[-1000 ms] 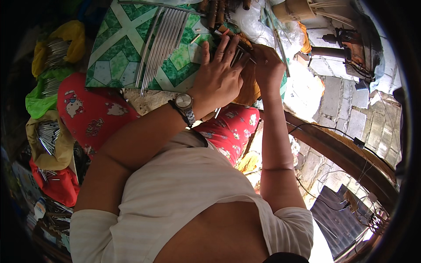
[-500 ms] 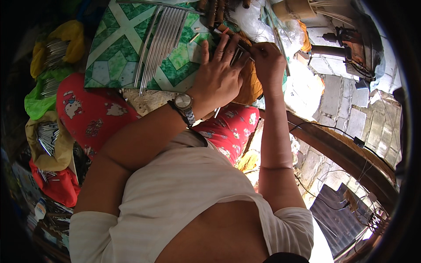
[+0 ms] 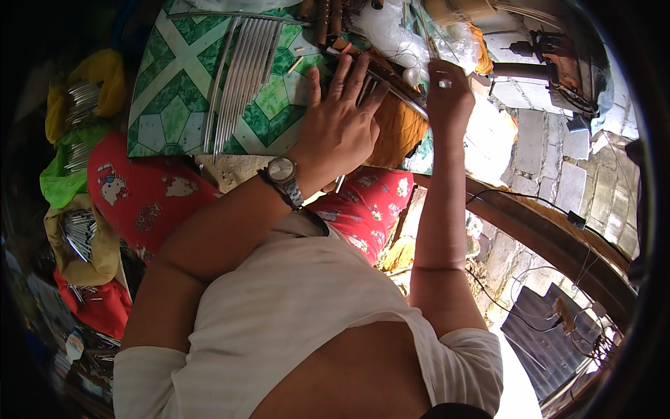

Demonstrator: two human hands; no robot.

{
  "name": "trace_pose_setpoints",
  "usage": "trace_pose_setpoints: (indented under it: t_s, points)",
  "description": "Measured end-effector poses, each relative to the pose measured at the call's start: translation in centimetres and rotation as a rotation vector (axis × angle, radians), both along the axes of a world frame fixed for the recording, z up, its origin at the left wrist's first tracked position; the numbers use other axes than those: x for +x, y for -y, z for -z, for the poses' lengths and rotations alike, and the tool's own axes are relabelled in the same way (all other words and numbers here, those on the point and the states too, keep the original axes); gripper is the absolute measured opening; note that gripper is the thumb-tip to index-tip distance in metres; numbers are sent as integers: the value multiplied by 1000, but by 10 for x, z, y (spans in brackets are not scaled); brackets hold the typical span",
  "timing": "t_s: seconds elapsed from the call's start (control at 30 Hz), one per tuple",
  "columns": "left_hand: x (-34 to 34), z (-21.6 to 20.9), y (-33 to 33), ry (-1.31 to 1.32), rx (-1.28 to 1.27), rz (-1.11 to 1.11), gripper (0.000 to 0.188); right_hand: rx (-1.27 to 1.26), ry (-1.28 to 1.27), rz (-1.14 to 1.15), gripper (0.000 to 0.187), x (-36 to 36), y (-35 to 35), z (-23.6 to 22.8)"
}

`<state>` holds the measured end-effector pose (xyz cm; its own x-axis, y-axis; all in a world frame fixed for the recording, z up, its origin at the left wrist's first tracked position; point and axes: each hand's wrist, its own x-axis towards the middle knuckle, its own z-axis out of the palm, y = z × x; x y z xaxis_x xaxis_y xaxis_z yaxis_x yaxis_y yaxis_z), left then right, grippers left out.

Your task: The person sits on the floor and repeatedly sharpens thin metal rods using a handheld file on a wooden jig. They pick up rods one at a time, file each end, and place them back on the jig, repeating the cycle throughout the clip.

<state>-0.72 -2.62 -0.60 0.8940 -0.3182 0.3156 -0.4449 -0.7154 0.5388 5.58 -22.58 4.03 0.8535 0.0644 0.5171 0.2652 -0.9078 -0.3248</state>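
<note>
thin rods (image 3: pixel 366 89) half-hidden under left hand (image 3: pixel 340 129)

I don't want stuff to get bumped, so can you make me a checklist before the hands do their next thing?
1. Left hand flat, fingers spread over thin metal rods: ok.
2. Right hand apart from the left: ok.
3. What the right hand holds: cannot tell, fingertips unclear.
4. Long silver rods side by side, apart from both hands: ok.
5. Green patterned board free of loose bits: not ok, pale sticks lie there.
</note>
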Motion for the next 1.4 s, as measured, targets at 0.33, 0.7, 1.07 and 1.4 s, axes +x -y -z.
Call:
trace_pose_setpoints:
  t_s: [0.33, 0.7, 1.07, 1.4]
  points:
    - [-1, 2, 0, 39, -5, -11, 55, -97, -346, 507, 23, -9, 57, -20]
    - [0, 3, 1, 73, 25, -29, 54, 481, 503, 210, 20, -92, 16, -155]
    - [-2, 2, -1, 100, 6, -32, 53, 631, -88, 290, 18, -90, -28, -46]
    - [-1, 3, 1, 104, 12, -38, 55, 61, -1, 249, 44, -105, -50, -9]
